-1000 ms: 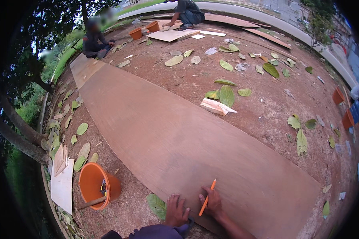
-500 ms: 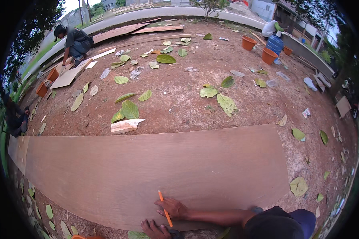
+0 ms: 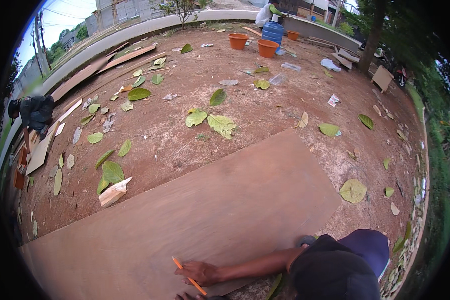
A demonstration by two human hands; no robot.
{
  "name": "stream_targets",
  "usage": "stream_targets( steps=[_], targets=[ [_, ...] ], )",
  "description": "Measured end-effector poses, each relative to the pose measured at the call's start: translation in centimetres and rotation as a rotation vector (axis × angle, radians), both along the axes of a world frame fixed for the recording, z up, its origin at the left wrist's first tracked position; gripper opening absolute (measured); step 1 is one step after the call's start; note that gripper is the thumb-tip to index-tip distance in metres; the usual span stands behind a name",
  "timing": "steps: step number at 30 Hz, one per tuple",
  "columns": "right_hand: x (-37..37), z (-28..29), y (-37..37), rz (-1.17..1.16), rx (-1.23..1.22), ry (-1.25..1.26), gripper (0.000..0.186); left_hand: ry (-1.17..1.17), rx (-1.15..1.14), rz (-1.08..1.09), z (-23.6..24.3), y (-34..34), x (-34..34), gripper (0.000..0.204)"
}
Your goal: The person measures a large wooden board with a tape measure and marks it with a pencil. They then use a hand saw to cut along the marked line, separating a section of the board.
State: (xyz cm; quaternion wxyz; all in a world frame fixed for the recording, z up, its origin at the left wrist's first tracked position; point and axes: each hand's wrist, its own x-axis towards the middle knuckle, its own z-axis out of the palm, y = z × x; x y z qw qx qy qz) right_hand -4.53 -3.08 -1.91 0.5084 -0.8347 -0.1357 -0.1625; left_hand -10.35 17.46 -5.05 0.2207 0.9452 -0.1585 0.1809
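A long brown plywood sheet (image 3: 225, 190) lies flat on the reddish soil, slanting from the lower left toward the right. Over its near part my right hand (image 3: 204, 273) reaches in from the right, its fingers closed around an orange pencil (image 3: 177, 262). The pencil slants across the sheet, one end sticking out beyond the fingers toward the far side. Just below it, at the picture's lower edge, my left hand (image 3: 186, 297) shows only its fingers, apart and resting by the sheet; the rest is cut off. A dark sleeve or garment (image 3: 335, 270) covers the lower right.
A broken pale wood piece (image 3: 116, 192) touches the sheet's far edge. Large leaves (image 3: 113, 172) lie scattered. One person (image 3: 35, 111) bends over boards at left; another (image 3: 266, 15) crouches behind orange pots (image 3: 268, 48) and a blue water jug (image 3: 273, 33). A tree trunk (image 3: 372, 40) stands right.
The view has swung to the right, so the sheet now slants and the scene shifts left. My right hand still grips the pencil; my left hand has slipped mostly out of the picture.
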Motion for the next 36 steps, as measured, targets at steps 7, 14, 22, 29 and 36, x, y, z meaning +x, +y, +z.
stream_targets(
  steps=[7, 14, 22, 29, 36],
  targets=[
    [-1.3, 0.1, -0.6, -0.054, -0.003, -0.057, 0.043, -0.034, 0.031, -0.006, -0.5, -0.2, -1.0, 0.062],
    [1.4, 0.7, 0.0, 0.033, -0.015, -0.020, 0.041, 0.003, 0.027, 0.094, -0.9, 0.0, -0.8, 0.065],
    [1.0, 3.1, -2.5, -0.035, -0.118, -0.017, 0.045, 0.230, -0.065, 0.083, 3.4, -1.4, 0.4, 0.059],
    [5.9, 2.8, -4.7, -0.104, -0.127, -0.168, 0.046, 0.315, -0.002, 0.133, 3.2, -2.0, -2.0, 0.060],
    [7.8, 1.0, -4.8, -0.083, -0.143, -0.111, 0.044, 0.177, -0.014, 0.162, 0.4, -3.0, -2.7, 0.060]
  ],
)
